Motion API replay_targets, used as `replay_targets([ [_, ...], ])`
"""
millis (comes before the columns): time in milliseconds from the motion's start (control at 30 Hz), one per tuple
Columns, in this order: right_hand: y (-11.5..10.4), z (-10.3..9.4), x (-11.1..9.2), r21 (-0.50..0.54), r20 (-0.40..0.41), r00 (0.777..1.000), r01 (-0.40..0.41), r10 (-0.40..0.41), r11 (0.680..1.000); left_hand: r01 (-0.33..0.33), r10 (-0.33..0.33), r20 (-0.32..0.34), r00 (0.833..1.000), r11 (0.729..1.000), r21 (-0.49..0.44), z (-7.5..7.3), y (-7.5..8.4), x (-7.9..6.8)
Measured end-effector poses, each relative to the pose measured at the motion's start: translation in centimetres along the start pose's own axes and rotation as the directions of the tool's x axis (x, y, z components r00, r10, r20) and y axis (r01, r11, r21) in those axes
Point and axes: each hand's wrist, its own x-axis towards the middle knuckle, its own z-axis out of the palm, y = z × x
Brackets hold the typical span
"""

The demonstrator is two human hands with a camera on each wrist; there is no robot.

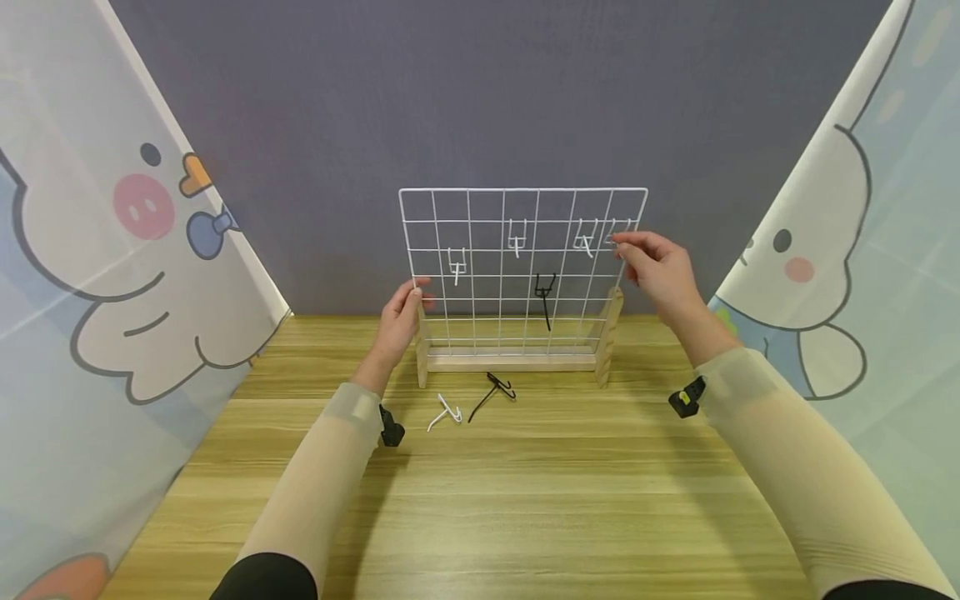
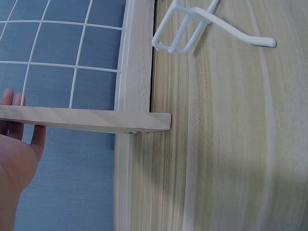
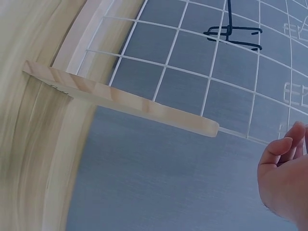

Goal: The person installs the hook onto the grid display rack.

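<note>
Hands flank a white wire grid (image 1: 469,222) standing upright in a wooden stand (image 1: 510,364). The left hand (image 1: 400,323) grips the left post (image 1: 422,352), thumb in front and fingers behind; the right hand (image 1: 663,275) pinches a white wire hook (image 1: 610,239) at the grid's upper right, its 2 prongs pointing up. Whether both prongs are fully seated cannot be told. Done well, this step probably calls for a steady left grip so the frame does not tip, prongs kept level on the same horizontal wire, and a light downward settle before letting go; a twisted hook could catch by 1 prong only. Also on the grid hang 3 other white hooks (image 1: 517,242) and 1 black hook (image 1: 543,292). Just in front of the stand, 1 loose white hook (image 1: 447,411) and 1 loose black hook (image 1: 495,392) lie near each other on a wood-grain table (image 1: 525,500). Behind rises a plain dark grey wall (image 1: 525,100), with pale cartoon-printed panels (image 1: 825,283) along both sides.
</note>
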Motion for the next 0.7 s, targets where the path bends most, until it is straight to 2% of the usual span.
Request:
replay_targets([
  [233,0.5,-0.2,-0.6,0.012,-0.014,1.0,0.016,-0.016,1.0,0.011,-0.011,0.004,1.0,1.0,-0.006,0.0,0.0,0.0],
  [400,0.9,-0.6,-1.1,0.057,-0.024,1.0,0.0,0.001,0.998,0.014,-0.014,0.006,1.0,1.0,-0.004,0.1,-0.1,0.1],
  [533,1.4,-0.9,-1.7,0.043,-0.025,0.999,-0.02,0.021,0.999,0.017,-0.017,-0.005,1.0,1.0,0.003,0.1,-0.1,0.1],
  [700,2.5,-1.4,-2.9,0.049,0.019,0.999,-0.038,0.037,0.998,0.012,-0.013,-0.018,1.0,1.0,-0.012,0.2,0.0,0.2],
])
